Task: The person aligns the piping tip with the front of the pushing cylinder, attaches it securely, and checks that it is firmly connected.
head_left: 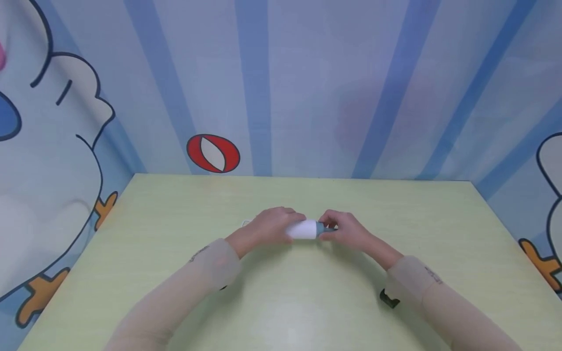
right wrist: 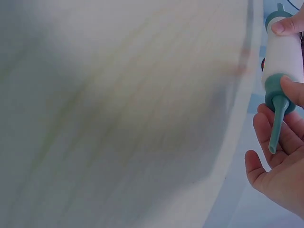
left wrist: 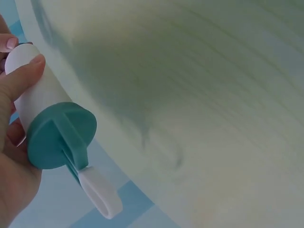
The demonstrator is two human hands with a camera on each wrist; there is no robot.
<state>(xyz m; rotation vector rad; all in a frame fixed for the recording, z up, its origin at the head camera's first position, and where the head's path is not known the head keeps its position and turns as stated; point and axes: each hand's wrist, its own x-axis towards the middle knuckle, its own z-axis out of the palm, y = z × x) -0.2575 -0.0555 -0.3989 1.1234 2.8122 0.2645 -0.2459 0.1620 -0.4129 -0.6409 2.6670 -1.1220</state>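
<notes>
A white tube [head_left: 303,229] with teal ends, like an icing syringe, lies level between both hands above the table. My left hand [head_left: 271,225] grips its white barrel [left wrist: 42,97], with the thumb along the side. At its back end, a teal cap [left wrist: 47,137] carries a crossbar and a white loop [left wrist: 100,192]. My right hand [head_left: 347,231] pinches the teal collar [right wrist: 274,87] at the front end, thumb on one side and fingers beneath. From that collar a slim teal nozzle [right wrist: 277,126] points past the right palm.
The pale yellow-green table [head_left: 281,302] spreads under both forearms. Behind it stands a blue striped wall [head_left: 303,97] with cartoon prints, and printed panels flank both sides. A small black piece [head_left: 389,299] shows beneath the right sleeve.
</notes>
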